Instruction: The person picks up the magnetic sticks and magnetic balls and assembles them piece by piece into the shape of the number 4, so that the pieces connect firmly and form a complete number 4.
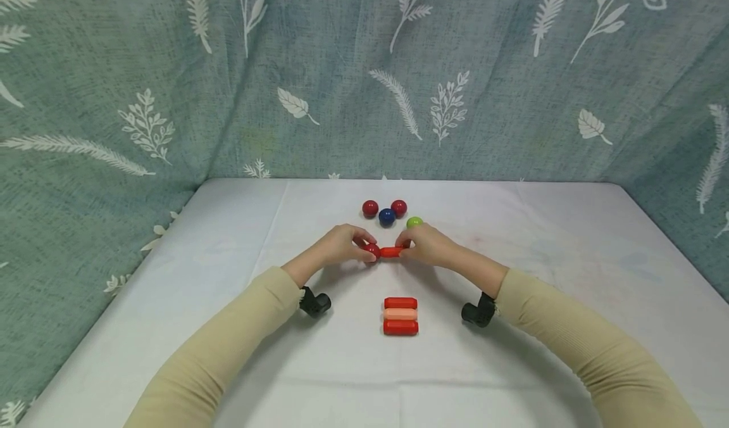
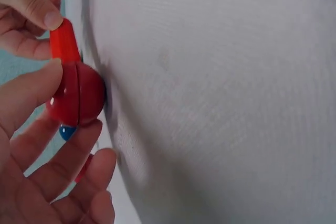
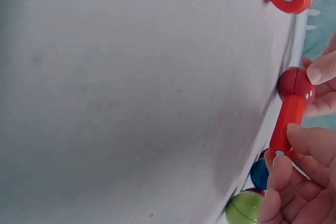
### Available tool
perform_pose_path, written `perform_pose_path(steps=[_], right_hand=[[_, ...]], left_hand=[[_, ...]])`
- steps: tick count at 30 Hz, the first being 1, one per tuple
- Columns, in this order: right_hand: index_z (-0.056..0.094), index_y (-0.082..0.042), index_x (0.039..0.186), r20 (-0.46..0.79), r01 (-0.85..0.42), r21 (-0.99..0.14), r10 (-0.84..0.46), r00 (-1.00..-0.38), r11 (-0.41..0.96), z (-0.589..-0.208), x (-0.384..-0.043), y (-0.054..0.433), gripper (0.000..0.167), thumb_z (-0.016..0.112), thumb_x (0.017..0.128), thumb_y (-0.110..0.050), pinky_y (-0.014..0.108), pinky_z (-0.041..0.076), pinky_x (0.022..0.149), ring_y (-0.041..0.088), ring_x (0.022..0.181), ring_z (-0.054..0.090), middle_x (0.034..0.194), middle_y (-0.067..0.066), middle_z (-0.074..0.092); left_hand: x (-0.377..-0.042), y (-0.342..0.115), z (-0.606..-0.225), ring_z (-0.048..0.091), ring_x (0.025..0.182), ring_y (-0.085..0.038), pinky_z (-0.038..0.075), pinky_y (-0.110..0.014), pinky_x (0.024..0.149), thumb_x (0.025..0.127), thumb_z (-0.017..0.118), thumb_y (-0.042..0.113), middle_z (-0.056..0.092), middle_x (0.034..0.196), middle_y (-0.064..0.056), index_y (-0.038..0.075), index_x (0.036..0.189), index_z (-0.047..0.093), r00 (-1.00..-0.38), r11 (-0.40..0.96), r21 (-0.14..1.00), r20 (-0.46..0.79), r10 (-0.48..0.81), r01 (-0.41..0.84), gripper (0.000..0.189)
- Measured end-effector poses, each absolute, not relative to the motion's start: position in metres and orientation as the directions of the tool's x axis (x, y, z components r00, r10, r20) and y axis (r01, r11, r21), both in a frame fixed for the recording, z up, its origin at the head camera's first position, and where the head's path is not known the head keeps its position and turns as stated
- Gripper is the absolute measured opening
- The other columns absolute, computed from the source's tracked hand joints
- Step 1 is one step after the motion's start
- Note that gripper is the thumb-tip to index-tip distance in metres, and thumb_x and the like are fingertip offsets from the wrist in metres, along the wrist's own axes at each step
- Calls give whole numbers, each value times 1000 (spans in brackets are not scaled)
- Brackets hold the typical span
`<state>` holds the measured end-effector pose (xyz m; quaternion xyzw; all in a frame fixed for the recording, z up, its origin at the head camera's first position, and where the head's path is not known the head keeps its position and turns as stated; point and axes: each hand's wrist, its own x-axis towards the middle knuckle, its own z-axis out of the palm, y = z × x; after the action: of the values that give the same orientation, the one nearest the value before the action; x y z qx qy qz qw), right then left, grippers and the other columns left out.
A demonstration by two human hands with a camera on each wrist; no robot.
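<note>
Thumb and fingers of my left hand (image 1: 340,245) pinch a glossy dark red ball (image 1: 373,250) (image 2: 89,95) with a seam around it. My right hand (image 1: 431,244) pinches an orange-red rod (image 1: 390,252) (image 3: 287,121) near its far end, where a grey disc (image 3: 280,153) shows. The rod's other end touches the ball, and the two lie in line between my hands, low over the white cloth. Fingers hide part of the ball and of the rod.
Beyond my hands stand two red balls (image 1: 370,209) (image 1: 398,208), a blue ball (image 1: 386,217) and a green ball (image 1: 414,223), which my right hand partly covers. Nearer me lie a red rod (image 1: 401,302), a peach rod (image 1: 400,314) and another red rod (image 1: 401,328), side by side.
</note>
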<state>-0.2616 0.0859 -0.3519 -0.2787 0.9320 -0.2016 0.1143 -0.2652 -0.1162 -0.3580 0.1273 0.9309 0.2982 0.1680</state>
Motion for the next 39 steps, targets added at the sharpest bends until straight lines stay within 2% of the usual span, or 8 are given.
perform_pose_path(steps=[5,13,17,22,25,29,36,39], right_hand=[[68,-2,104,-114,-471,-438,-567,-816,766,-352,-262,84,21,65,84,-8,31,48,82,16,85,54,92,6,65],[67,-2,105,-114,-453,-437,-547,-829,777,-350,-260,83,23,65,83,-9,32,48,84,17,87,55,94,7,64],[67,-2,104,-92,-434,-479,-536,-840,763,-346,-264,89,22,64,84,-8,31,48,82,19,89,57,97,8,65],[65,1,108,-20,-383,-540,-466,-885,750,-336,-280,104,25,62,85,-7,36,49,80,25,94,58,104,14,65],[63,1,112,-33,-340,-542,-424,-905,769,-333,-291,112,29,62,86,-10,36,50,78,26,92,60,107,16,63],[60,0,118,-104,-307,-536,-422,-900,787,-337,-302,117,34,61,86,-11,32,51,75,24,85,63,113,19,60],[59,-3,120,-154,-307,-523,-442,-884,795,-345,-311,114,36,61,85,-11,39,45,86,30,107,53,116,19,59],[59,-3,120,-157,-302,-518,-436,-886,801,-348,-313,113,37,61,85,-12,39,44,87,30,108,52,115,19,59]], left_hand=[[-267,-122,-360,52,98,-18,40,-38,87,79,71,21,65,105,-4,14,113,65,-895,777,612,-252,368,147,35],[-269,-122,-362,53,99,-18,41,-38,86,80,70,20,65,105,-4,15,113,65,-902,768,625,-242,359,139,34],[-270,-123,-363,53,99,-18,41,-37,86,80,71,20,66,105,-5,14,112,66,-902,763,631,-237,360,139,34],[-270,-122,-363,53,98,-18,41,-37,86,79,71,21,66,104,-3,15,112,66,-901,763,632,-243,360,135,34],[-270,-122,-362,53,98,-17,41,-37,86,79,71,21,65,104,-3,16,112,66,-901,768,627,-249,355,129,34],[-271,-122,-363,53,97,-17,41,-36,85,79,72,21,65,105,-3,16,112,66,-902,770,628,-259,344,113,34],[-272,-120,-365,52,97,-16,42,-34,83,79,72,21,65,106,-2,17,112,66,-906,772,628,-261,333,103,34],[-271,-119,-365,52,98,-16,42,-35,84,78,72,21,65,106,-2,17,112,66,-908,773,626,-259,328,101,34]])
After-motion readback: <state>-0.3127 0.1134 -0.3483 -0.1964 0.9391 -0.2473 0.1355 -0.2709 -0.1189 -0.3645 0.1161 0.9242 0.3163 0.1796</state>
